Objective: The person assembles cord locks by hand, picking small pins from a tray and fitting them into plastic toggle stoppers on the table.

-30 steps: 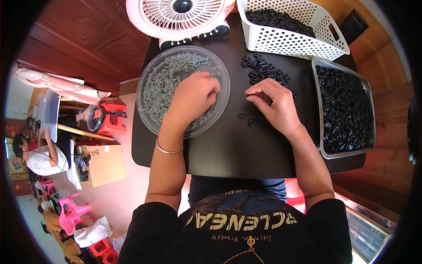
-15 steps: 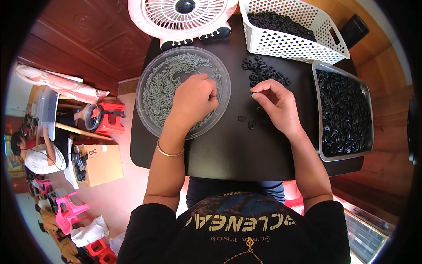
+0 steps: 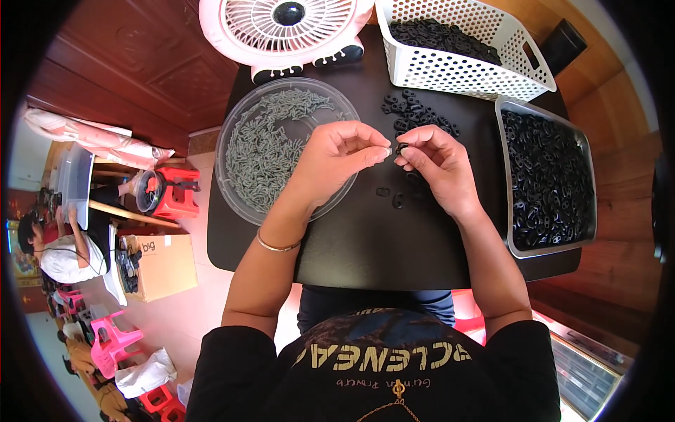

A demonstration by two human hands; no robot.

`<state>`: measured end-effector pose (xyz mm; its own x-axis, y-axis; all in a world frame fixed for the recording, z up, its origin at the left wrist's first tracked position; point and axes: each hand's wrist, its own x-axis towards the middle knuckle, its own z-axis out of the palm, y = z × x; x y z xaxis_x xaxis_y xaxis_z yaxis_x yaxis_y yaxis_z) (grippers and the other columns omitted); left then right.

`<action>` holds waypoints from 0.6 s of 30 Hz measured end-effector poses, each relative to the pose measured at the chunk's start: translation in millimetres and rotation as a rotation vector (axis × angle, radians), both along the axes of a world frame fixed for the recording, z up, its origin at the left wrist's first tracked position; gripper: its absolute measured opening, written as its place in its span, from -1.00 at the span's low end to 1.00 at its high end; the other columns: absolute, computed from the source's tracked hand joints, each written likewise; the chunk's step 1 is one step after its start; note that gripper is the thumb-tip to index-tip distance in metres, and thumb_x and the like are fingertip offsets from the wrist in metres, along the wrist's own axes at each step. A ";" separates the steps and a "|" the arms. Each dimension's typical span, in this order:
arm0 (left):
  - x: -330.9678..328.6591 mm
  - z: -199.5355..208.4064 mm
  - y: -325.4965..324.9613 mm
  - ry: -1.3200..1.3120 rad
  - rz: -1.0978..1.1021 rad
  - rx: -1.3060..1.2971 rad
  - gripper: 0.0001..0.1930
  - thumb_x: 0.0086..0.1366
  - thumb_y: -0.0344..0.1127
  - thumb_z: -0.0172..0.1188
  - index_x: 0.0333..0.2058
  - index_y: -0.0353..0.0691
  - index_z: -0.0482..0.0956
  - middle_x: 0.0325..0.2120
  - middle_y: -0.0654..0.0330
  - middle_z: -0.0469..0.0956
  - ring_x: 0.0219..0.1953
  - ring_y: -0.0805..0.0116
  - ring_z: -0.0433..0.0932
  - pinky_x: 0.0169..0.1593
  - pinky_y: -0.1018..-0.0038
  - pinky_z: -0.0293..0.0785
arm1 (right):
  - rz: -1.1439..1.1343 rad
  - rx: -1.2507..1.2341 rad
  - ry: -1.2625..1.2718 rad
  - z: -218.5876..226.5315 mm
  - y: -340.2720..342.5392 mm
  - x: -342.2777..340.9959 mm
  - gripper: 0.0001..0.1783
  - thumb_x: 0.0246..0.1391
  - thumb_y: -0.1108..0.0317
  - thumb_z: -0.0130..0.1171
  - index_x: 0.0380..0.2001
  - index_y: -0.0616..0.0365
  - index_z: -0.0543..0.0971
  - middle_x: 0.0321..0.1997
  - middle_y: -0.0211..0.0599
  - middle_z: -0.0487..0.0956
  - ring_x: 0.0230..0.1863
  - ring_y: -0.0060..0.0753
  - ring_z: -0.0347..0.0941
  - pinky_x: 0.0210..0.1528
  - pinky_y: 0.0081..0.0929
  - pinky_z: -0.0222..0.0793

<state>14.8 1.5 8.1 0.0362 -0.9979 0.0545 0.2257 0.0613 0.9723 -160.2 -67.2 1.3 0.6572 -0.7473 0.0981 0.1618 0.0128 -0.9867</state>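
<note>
On the dark bench (image 3: 380,246), a white perforated basket (image 3: 457,74) is placed beyond and to the right of the round clear tub (image 3: 301,129), in which small grey-green rods (image 3: 256,151) are spread. A metal tray (image 3: 505,176) filled with black links is set well to the right of the tub. The left hand (image 3: 334,155) is held over the tub's right edge, its grip narrow, thumb and forefinger brought together; whether anything is pinched there cannot be told. By the right hand (image 3: 443,169), right of the tub, a small black piece (image 3: 401,149) is tightly pinched, its dark outline partly covered by fingertips.
</note>
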 end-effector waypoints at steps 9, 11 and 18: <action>-3.4 -9.8 -4.2 0.143 0.041 -0.040 -0.81 0.06 -0.59 0.15 -0.31 -0.33 0.45 -0.41 0.21 0.52 -0.36 0.52 0.48 -0.26 0.65 0.39 | -0.024 0.021 -0.028 1.6 1.6 -0.5 -0.85 0.00 0.61 0.06 -0.30 0.25 0.43 -0.35 -0.38 0.49 -0.33 -0.63 0.44 -0.27 -0.70 0.38; -3.7 -9.7 -4.1 0.119 0.039 -0.040 -0.81 0.06 -0.60 0.15 -0.31 -0.33 0.45 -0.41 0.21 0.52 -0.35 0.52 0.49 -0.25 0.65 0.39 | -0.030 0.019 -0.033 2.6 2.3 -0.2 -0.85 0.00 0.61 0.06 -0.30 0.25 0.43 -0.35 -0.38 0.49 -0.33 -0.64 0.44 -0.26 -0.70 0.39; -5.1 -8.2 -3.2 0.063 0.056 -0.029 -0.77 0.01 -0.61 0.19 -0.31 -0.28 0.46 -0.42 0.24 0.51 -0.33 0.52 0.50 -0.25 0.64 0.40 | -0.053 0.009 -0.031 1.9 4.0 0.3 -0.85 -0.02 0.61 0.08 -0.32 0.26 0.44 -0.35 -0.38 0.50 -0.32 -0.64 0.44 -0.24 -0.70 0.38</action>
